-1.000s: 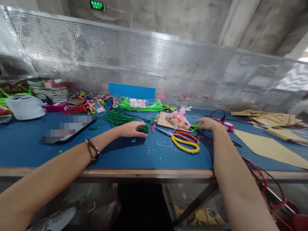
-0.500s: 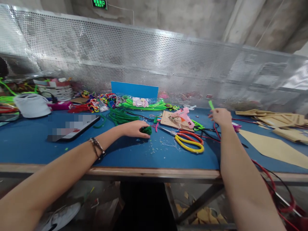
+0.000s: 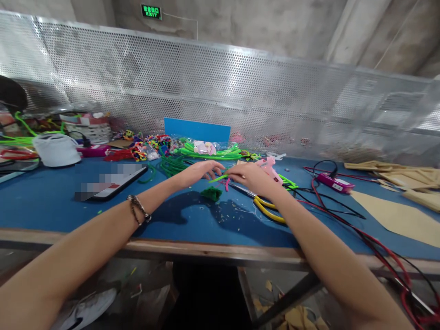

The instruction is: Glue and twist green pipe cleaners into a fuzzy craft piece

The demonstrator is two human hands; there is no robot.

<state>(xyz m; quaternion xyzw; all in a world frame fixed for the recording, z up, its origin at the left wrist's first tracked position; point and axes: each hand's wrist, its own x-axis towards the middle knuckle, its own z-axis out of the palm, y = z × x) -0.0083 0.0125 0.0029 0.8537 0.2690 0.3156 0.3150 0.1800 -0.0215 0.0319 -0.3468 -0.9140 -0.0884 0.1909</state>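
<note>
A green sign (image 3: 151, 11) high on the wall reads "EXIT". Above the blue table (image 3: 41, 201), the left hand (image 3: 199, 170) and the right hand (image 3: 250, 178) meet, each pinching an end of a thin, fuzzy, bright green pipe cleaner (image 3: 220, 177). It hangs just over a dark green ball (image 3: 211, 193) lying on the table, with yellow-handled scissors (image 3: 270, 211) near the right wrist.

Single head cam, worn by the person, looking forward and slightly down across the blue bench (image 3: 51, 206). Wide lens, edges bent. Both forearms enter from the bottom corners; hands meet near frame centre, at arm's reach. Near bench edge crosses the lower third, floor visible beneath it. Perforated metal screen (image 3: 240, 91) fills the far side, concrete wall and exit sign (image 3: 151, 11) above. No second view.
</note>
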